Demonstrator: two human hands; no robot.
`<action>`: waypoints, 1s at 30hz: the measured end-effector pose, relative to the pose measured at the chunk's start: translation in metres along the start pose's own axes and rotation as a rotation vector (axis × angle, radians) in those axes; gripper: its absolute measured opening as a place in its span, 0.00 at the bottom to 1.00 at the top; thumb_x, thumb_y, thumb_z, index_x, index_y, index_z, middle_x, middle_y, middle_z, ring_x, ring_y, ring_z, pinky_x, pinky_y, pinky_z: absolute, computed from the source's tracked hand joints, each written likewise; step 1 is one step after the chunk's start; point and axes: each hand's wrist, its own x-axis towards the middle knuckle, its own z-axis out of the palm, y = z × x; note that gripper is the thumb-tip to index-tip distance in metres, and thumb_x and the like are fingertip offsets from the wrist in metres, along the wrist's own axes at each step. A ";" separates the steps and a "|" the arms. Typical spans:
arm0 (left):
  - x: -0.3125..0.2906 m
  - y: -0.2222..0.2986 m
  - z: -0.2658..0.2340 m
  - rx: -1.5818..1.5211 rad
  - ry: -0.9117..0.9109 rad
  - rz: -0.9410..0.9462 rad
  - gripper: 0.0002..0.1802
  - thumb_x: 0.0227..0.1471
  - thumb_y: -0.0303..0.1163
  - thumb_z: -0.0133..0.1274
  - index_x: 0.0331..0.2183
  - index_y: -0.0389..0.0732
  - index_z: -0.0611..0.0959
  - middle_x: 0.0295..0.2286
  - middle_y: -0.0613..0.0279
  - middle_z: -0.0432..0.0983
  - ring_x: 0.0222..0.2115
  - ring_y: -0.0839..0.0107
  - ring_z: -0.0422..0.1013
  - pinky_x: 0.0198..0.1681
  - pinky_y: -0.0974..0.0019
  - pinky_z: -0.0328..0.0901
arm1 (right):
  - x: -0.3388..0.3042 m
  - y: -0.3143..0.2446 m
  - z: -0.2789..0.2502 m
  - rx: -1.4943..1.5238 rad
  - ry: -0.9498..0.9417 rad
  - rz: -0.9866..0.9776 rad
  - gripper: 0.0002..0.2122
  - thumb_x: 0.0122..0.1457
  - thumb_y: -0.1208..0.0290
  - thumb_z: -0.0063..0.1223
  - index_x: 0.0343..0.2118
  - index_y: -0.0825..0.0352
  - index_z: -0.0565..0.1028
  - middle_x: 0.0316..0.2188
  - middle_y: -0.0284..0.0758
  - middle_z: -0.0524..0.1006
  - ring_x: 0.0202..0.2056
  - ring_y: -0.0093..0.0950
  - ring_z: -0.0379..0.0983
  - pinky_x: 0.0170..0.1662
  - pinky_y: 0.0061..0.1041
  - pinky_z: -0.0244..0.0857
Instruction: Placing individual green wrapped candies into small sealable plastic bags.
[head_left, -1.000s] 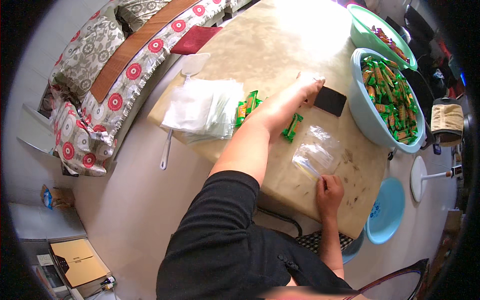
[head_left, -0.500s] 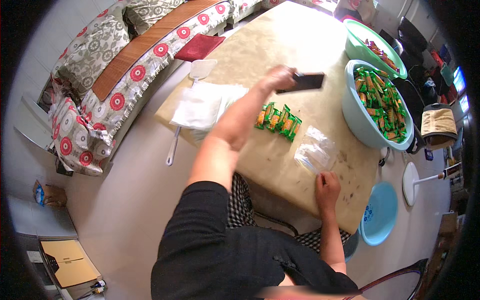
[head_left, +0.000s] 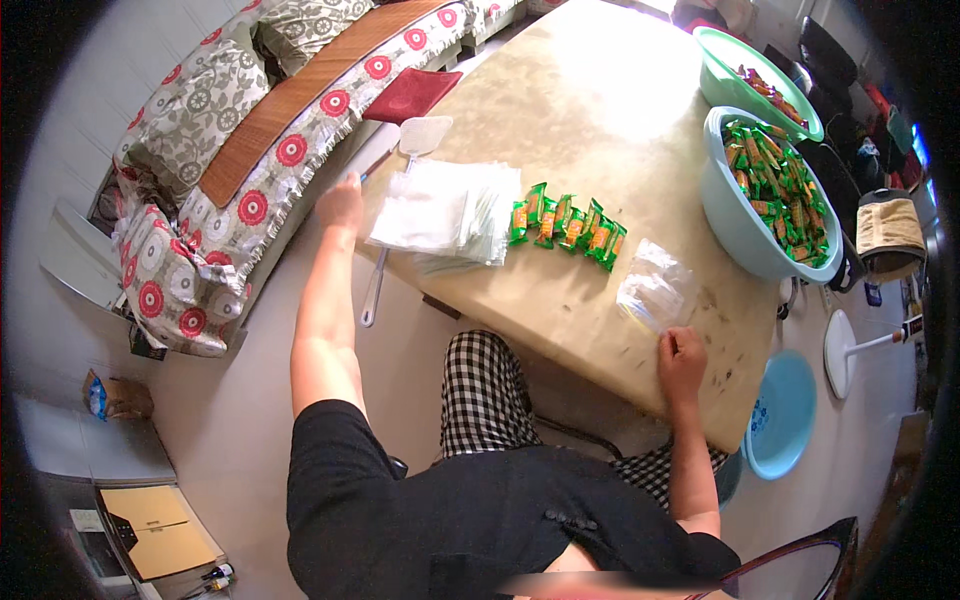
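Right hand: The right hand rests on the near right part of the table, fingers curled in together and pinching the near corner of the clear bag; the forearm rises from the lower edge, nearly upright in view.
Clear bag: The flat clear bag lies crumpled on the table just beyond that fist, its long axis running away from the person, the far end leaning slightly left.
Left hand: The left hand is beyond the table's left edge, the arm stretched forward and almost straight, palm turned down; its fingers are too small to tell whether they grip anything.
Green packets: The green packets lie side by side in a row left of the clear bag, the row slanting nearer toward the right; most have their long axes near to far, far ends tipped right.
Bag stack: The stack of clear bags lies fanned left of the row, over the handle of a white swatter.
Table: The tan table has dark marks near the right hand and glare at the far end.
Basins: A blue basin heaped with green packets stands on the right, a green basin beyond it.
Room: A bench with a flowered cover runs along the left.
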 end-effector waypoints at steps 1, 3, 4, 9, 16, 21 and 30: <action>-0.008 0.000 0.009 0.066 0.000 0.007 0.06 0.52 0.30 0.42 0.30 0.46 0.74 0.26 0.58 0.78 0.31 0.59 0.76 0.27 0.54 0.70 | 0.000 0.000 0.000 0.008 0.003 0.012 0.04 0.51 0.74 0.51 0.24 0.67 0.72 0.22 0.40 0.70 0.26 0.39 0.68 0.30 0.35 0.62; -0.023 -0.004 0.024 0.077 0.068 0.036 0.05 0.52 0.30 0.42 0.30 0.47 0.75 0.25 0.61 0.78 0.29 0.62 0.76 0.25 0.56 0.70 | 0.000 -0.003 0.000 0.021 0.000 0.018 0.04 0.51 0.74 0.51 0.24 0.67 0.72 0.23 0.40 0.70 0.26 0.39 0.68 0.30 0.35 0.62; -0.028 -0.006 0.032 0.088 0.141 0.066 0.05 0.51 0.31 0.43 0.29 0.48 0.75 0.24 0.64 0.77 0.28 0.65 0.76 0.23 0.58 0.70 | 0.001 -0.006 -0.001 0.024 0.006 0.014 0.04 0.51 0.74 0.51 0.24 0.67 0.72 0.23 0.40 0.70 0.26 0.39 0.69 0.30 0.35 0.62; -0.048 -0.006 0.050 0.109 0.257 0.228 0.02 0.47 0.31 0.47 0.27 0.48 0.75 0.23 0.68 0.73 0.27 0.68 0.74 0.28 0.64 0.70 | 0.000 -0.004 0.000 0.032 0.013 0.004 0.04 0.51 0.74 0.51 0.24 0.67 0.72 0.23 0.40 0.70 0.26 0.40 0.69 0.30 0.35 0.62; -0.064 -0.010 0.047 -0.112 0.114 0.202 0.16 0.47 0.30 0.49 0.41 0.47 0.77 0.42 0.56 0.71 0.44 0.61 0.68 0.45 0.59 0.65 | -0.003 -0.005 -0.003 -0.011 0.001 0.014 0.03 0.52 0.73 0.51 0.26 0.67 0.72 0.23 0.40 0.70 0.28 0.40 0.69 0.31 0.36 0.61; -0.057 -0.021 0.044 -0.274 -0.121 0.067 0.21 0.49 0.33 0.47 0.48 0.54 0.75 0.50 0.54 0.66 0.50 0.56 0.64 0.51 0.53 0.61 | -0.004 -0.007 -0.007 -0.001 -0.031 0.058 0.04 0.52 0.73 0.51 0.26 0.67 0.72 0.24 0.40 0.70 0.28 0.41 0.69 0.31 0.36 0.62; -0.024 0.002 -0.022 -0.501 0.321 0.084 0.09 0.51 0.30 0.48 0.33 0.40 0.80 0.32 0.53 0.75 0.35 0.56 0.70 0.40 0.58 0.65 | 0.000 0.003 -0.001 0.006 0.009 0.077 0.05 0.50 0.71 0.52 0.25 0.66 0.73 0.24 0.40 0.71 0.30 0.41 0.70 0.33 0.38 0.64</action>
